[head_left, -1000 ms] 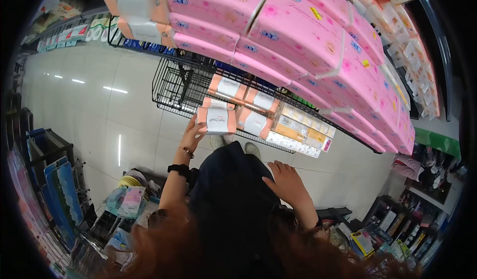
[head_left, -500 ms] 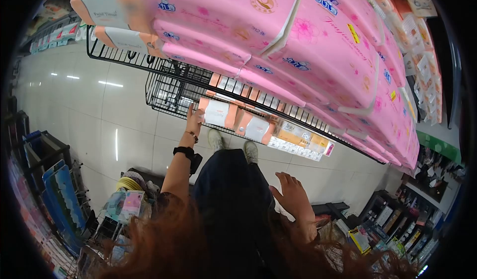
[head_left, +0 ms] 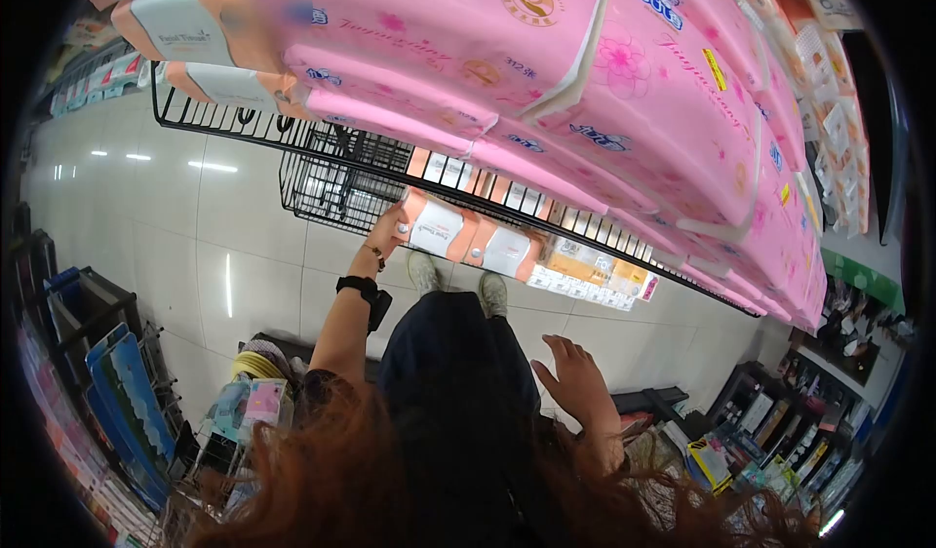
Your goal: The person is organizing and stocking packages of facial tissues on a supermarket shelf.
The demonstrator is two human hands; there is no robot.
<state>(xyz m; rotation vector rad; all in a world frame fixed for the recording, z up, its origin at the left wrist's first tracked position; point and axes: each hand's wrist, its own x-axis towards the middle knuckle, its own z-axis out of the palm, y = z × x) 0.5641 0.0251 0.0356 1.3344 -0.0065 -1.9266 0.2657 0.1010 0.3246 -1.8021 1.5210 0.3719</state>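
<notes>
My left hand (head_left: 389, 229), with a dark band on its wrist, grips the left end of an orange-and-white facial tissue pack (head_left: 436, 228) on the lower wire shelf. The fingertips are partly hidden behind the pack, which sits slightly tilted. Beside it on the right lies a matching orange-and-white pack (head_left: 506, 250). My right hand (head_left: 577, 378) hangs open at my right side, fingers apart and touching nothing.
Large pink tissue packs (head_left: 663, 109) fill the upper black wire shelf (head_left: 390, 170) above my hands. Yellowish packs (head_left: 585, 260) lie farther right on the lower shelf. Behind me stand blue boards in a rack (head_left: 127, 407) and a basket of goods (head_left: 255, 392).
My left hand has gone from resting at the tissue pack's edge to gripping its end. The pack has shifted slightly right and tilted. My right hand stays about where it was.
</notes>
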